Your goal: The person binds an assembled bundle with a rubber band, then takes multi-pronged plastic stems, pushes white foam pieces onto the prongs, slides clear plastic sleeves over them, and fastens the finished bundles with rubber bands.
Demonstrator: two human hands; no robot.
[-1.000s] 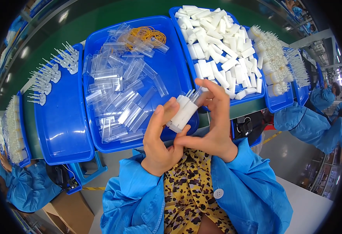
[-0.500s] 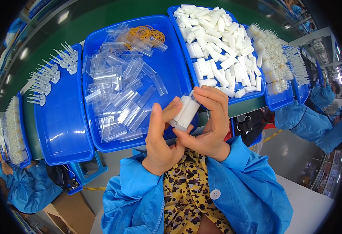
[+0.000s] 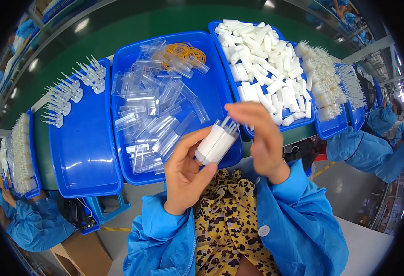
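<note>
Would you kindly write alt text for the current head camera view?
A blue-sleeved person's left hand holds a white pronged assembly, with the right hand open close to its prongs. Beyond are blue trays of clear plastic pieces with yellow rubber bands, white blocks, and white pronged parts.

The fisheye head camera looks down and forward from the wearer's head, close above the left hand (image 3: 186, 179) and right hand (image 3: 265, 143) mid-frame. The shirt (image 3: 229, 221) sits lower centre, trays (image 3: 82, 158) spread across the upper half, and straight edges bow toward the dark rim.
</note>
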